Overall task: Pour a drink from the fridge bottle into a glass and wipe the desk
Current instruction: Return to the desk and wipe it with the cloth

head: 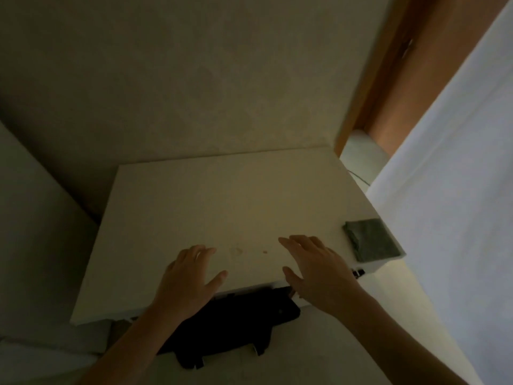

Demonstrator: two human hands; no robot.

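A white desk (211, 195) stands against a plain wall in dim light. On its right front corner lies a folded grey-green cloth (370, 239). A faint ring stain (237, 250) and a small reddish spot (265, 251) mark the desk top near the front edge. My left hand (191, 276) hovers over the front edge with its fingers spread, holding nothing. My right hand (316, 270) hovers to the right of the stains, also spread and empty, left of the cloth. No bottle or glass shows.
A black chair or bag (238, 323) sits under the desk's front edge between my arms. A wooden door frame (369, 79) and a pale curtain or panel (458, 176) stand at the right. A light round object (362, 154) sits behind the desk's right side.
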